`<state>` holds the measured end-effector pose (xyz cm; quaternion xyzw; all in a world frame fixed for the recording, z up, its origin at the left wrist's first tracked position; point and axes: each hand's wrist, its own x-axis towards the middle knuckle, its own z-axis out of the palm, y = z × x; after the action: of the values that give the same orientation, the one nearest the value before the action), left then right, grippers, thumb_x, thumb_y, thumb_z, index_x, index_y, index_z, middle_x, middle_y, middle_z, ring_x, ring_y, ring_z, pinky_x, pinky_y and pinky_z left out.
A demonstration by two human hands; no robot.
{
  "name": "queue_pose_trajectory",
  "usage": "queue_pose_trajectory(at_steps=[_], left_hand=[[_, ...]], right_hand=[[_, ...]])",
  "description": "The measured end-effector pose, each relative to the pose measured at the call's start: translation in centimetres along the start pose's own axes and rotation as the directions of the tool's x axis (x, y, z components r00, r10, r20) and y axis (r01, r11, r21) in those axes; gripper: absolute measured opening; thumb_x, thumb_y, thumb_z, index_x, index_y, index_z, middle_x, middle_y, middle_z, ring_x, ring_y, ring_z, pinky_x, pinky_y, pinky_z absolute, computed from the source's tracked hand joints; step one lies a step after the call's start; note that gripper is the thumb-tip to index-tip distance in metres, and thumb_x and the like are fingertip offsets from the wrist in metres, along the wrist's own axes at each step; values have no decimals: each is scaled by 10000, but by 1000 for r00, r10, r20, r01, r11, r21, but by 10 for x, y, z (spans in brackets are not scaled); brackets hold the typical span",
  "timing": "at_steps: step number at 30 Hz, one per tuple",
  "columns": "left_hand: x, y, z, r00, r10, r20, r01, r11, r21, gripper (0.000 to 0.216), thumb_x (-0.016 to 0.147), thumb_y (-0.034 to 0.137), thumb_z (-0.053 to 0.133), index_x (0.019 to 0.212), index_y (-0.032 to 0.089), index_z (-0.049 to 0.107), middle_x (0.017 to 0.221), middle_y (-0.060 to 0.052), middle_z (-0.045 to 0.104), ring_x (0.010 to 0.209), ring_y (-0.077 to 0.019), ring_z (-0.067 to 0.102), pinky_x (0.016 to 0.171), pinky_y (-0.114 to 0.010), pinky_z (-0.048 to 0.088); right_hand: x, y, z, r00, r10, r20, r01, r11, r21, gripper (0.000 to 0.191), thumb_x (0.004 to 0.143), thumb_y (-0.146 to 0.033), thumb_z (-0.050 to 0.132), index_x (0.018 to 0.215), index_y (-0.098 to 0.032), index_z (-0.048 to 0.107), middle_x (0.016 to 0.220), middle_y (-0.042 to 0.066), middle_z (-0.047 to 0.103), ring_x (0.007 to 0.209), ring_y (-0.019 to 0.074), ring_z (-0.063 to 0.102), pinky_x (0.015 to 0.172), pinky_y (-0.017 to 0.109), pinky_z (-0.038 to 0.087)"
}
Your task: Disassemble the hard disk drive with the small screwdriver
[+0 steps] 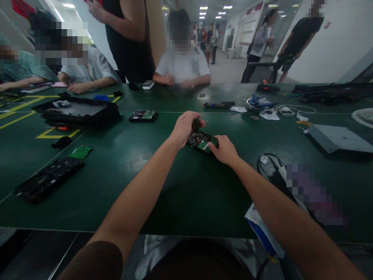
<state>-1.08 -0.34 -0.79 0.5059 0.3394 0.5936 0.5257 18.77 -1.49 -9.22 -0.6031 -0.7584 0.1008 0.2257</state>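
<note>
A small hard drive [200, 141] with a green circuit board lies on the dark green table [163, 182] in front of me. My left hand [185, 127] is closed round a dark tool handle [196, 124] held upright over the drive's far left part. My right hand [225, 149] grips the drive's right edge with curled fingers, steadying it on the table.
Another drive [143, 115] lies further back left, beside a black laptop-like case [78, 111]. A black keyboard frame [48, 179] and green board [80, 152] lie at left. A grey box [338, 139], cables [271, 105] and a screwdriver [217, 105] are at right. People sit opposite.
</note>
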Motion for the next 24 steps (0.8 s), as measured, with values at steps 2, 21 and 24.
queue_pose_trajectory(at_steps=[2,21,24], left_hand=[[0,-3,3,999,-9,46,16,988,-153,136,850,313,579,847,183,619,757,-31,663,744,-181,665,805,-348,550],[-7,-25,19,986,108,129,-99,993,-70,197,989,343,599,857,227,509,803,10,602,655,-106,558,610,-249,446],[-8,-24,20,989,121,87,-121,993,-9,196,965,339,637,839,218,548,781,15,579,684,-108,551,656,-252,459]], right_hand=[[0,0,0,1000,-3,-5,3,1000,4,536,971,-513,544,1366,-152,575,1317,193,600,1207,333,616,995,450,514],[0,-1,0,1000,-17,-22,17,1000,10,545,973,-509,539,1359,-125,577,1287,196,620,1166,329,634,976,453,524],[0,-2,0,999,-18,-29,18,1000,6,533,975,-504,543,1351,-129,581,1294,195,620,1182,329,630,992,452,522]])
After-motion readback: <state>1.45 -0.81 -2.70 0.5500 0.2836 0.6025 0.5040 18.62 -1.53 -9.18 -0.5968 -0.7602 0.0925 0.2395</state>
